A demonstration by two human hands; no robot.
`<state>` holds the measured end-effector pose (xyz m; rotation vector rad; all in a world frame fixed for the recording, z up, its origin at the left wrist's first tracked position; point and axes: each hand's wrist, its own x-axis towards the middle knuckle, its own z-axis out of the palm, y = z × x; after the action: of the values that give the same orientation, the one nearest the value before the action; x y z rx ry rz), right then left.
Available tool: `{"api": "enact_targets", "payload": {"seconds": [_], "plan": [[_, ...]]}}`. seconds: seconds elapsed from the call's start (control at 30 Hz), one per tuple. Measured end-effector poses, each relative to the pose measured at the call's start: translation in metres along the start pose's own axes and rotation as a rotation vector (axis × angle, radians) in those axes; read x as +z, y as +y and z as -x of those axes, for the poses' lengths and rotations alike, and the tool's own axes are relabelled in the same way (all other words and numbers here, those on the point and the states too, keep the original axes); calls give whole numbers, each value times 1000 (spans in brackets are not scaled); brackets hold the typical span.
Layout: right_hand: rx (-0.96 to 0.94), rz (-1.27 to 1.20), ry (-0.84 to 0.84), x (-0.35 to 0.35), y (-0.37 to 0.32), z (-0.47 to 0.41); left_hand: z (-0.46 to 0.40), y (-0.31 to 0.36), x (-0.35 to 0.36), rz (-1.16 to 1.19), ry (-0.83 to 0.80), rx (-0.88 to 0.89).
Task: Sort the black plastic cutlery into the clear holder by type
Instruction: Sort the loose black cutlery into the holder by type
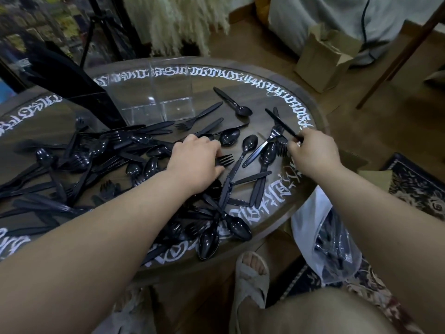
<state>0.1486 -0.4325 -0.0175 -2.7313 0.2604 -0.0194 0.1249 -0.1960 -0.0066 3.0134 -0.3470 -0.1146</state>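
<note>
Two bare arms over a round tabletop [284, 91] ringed with white lettering. Left hand [195, 160] down among scattered black cutlery [101, 160], fingers curled around a fork [225, 160] whose tines poke out to the right. Right hand [313, 153] near the right rim, pinching a knife [280, 124] that angles up and away. Clear holder [156, 92] upright at the far side, compartments see-through, leftmost packed with dark pieces. Spoons, forks, knives strewn between holder and near edge.
</note>
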Motion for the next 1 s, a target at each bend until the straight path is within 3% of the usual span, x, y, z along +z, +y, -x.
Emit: {"api": "enact_targets", "payload": {"seconds": [0.2, 0.33, 0.57, 0.67, 1.0], "plan": [[30, 108, -56, 5, -18, -7, -6, -5, -1, 141, 105, 19], [-14, -9, -68, 9, -28, -6, -3, -4, -16, 311, 224, 46], [-109, -209, 82, -17, -46, 14, 11, -6, -56, 635, 391, 62], [-152, -287, 84, -31, -57, 29, 24, -14, -68, 642, 397, 49], [-270, -262, -218, -25, -96, 102, 123, -65, -61, 435, 203, -171]]}}
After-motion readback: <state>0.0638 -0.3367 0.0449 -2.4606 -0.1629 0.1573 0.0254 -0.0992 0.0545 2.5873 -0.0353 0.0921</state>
